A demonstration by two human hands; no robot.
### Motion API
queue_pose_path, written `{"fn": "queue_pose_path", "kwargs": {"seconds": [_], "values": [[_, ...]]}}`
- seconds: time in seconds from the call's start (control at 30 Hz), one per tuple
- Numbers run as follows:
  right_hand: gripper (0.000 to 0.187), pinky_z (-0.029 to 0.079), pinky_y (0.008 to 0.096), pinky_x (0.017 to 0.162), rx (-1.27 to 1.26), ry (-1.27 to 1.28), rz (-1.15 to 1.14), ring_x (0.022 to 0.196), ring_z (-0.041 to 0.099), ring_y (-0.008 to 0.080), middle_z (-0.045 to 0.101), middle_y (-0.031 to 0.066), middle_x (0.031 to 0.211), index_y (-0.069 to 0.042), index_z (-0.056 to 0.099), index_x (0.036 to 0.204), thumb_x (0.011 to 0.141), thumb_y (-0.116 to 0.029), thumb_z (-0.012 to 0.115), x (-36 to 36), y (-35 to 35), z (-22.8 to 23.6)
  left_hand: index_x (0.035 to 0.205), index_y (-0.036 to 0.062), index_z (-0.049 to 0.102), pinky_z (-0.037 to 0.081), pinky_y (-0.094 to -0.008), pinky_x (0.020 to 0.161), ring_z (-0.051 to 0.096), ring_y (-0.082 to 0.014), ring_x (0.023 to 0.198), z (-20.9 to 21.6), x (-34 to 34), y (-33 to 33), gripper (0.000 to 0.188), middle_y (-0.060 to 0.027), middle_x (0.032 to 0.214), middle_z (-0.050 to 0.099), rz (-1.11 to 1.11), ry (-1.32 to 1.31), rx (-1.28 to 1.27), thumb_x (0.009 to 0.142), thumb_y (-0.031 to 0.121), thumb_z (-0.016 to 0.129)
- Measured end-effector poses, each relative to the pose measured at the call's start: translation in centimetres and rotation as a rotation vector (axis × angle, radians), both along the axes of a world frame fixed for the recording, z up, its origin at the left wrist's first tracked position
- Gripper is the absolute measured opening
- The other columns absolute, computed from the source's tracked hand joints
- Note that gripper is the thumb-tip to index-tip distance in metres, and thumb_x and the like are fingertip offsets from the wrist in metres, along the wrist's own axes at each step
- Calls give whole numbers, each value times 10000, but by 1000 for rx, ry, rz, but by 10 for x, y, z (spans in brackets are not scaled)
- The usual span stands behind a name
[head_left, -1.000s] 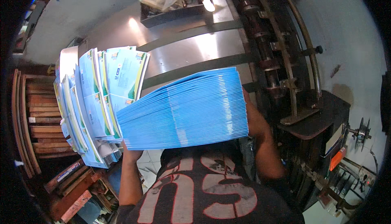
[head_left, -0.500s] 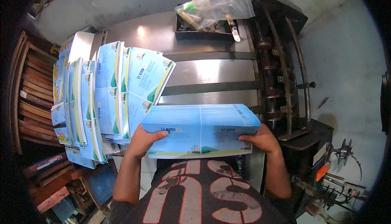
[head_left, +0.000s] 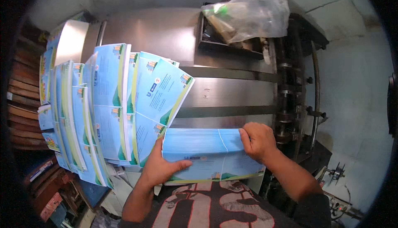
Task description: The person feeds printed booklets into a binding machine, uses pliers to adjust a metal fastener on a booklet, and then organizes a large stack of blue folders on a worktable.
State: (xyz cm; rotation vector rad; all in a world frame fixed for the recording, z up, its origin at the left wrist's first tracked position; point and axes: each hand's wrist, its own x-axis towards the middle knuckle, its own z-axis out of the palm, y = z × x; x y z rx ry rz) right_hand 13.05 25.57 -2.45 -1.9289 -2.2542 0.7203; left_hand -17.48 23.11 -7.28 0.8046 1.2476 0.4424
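A thick bundle of blue printed sheets (head_left: 199, 150) stands on its long edge close to my body, with a thin white string (head_left: 224, 141) around its middle. My left hand (head_left: 166, 160) grips its left end, the thumb stretched over the front face. At the upper right corner my right hand (head_left: 258, 141) is closed on the bundle, its fingers curled and its thumb against the top. To the left lie more tied bundles of the same sheets, the nearest pile (head_left: 155, 87) close beside my left hand.
A metal table (head_left: 226, 93) with dark belts lies behind the bundle. Farther back stands a black tray (head_left: 207, 43) with a clear plastic bag (head_left: 257, 12) over it. Along the right runs a roller machine (head_left: 286, 91). Wooden boards (head_left: 29, 112) are stacked at the far left.
My right hand has moved from the bundle's front right side up to its top right corner, fingers now curled. My left hand still holds the left end. The view has shifted.
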Motion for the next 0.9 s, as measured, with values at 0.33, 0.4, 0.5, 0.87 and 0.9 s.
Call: {"fn": "queue_pose_path", "kwargs": {"seconds": [0.33, 0.4, 0.5, 0.87, 0.9], "values": [[239, 432, 454, 585, -13, 78, -36, 623, 536, 342, 526, 121, 658, -47, 521, 681, 861, -194, 577, -1, 2, -18, 1353, -24, 365, 442, -363, 971, 562, -255, 1129, 3, -4, -3, 967, -183, 1210, 576, 7, 87, 25, 593, 217, 913], [298, 483, 431, 730, -176, 53, -34, 842, 598, 353, 602, 163, 868, -22, 600, 906, 847, -312, 635, 5, -2, -19, 1354, -22, 365, 441, -362, 971, 559, -253, 1131, -1, -4, 5, 964, -183, 1217, 572, -31, 96, 4, 595, 214, 911], [767, 413, 436, 982, -10, 196, 177, 1177, 495, 382, 522, 232, 1222, -16, 473, 1292, 735, -474, 733, 18, -9, -17, 1355, -21, 365, 439, -363, 968, 556, -259, 1140, 5, 4, -1, 962, -186, 1232, 564, -35, 61, 225, 600, 220, 910], [924, 299, 469, 987, 33, -203, 97, 1141, 430, 314, 460, 138, 1161, -124, 404, 1369, 559, -212, 841, -21, -70, 83, 1373, 2, 268, 427, -373, 987, 549, -268, 1144, 6, -4, -10, 1054, -167, 1241, 535, -203, 188, 1012, 585, 245, 924], [900, 283, 473, 1019, 114, -254, 86, 1165, 418, 312, 452, 138, 1173, -133, 408, 1363, 573, -189, 835, -26, -74, 91, 1374, 2, 254, 426, -371, 987, 548, -266, 1143, -1, -6, -8, 1057, -162, 1238, 532, -196, 210, 1138, 591, 241, 922]]}}
